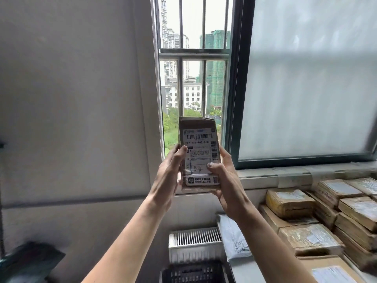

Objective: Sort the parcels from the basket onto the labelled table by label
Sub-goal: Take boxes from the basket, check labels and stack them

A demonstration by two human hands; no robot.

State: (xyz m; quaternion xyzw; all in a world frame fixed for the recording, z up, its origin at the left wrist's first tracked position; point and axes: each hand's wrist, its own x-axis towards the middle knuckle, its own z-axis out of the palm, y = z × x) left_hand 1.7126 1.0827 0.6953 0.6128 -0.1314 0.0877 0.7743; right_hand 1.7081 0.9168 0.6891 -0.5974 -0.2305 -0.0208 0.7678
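Parcel (201, 127), a small brown cardboard packet, was held upright at chest height in front of a barred window (192, 58), well above the worktop (243, 269) at the lower right. The left hand (168, 176) gripped its left edge, thumb lying on the front and fingers curled behind. The right hand (225, 180) gripped the lower right corner, thumb pressed on the white shipping label (201, 148). That label faced the camera, showing a barcode, a printed code and a handwritten mark in a box near the right thumb. Other brown parcels (289, 203) lay stacked on the worktop beside a grey mailer bag (232, 235). A dark basket (193, 272) sat low in the view, below a white radiator (193, 240). The step in hand appeared to be reading the label. Doing it well would probably mean shifting the right thumb off the handwritten mark, keeping the packet steady and square to the eyes against the window's glare, then matching the mark to the worktop section before lowering it.
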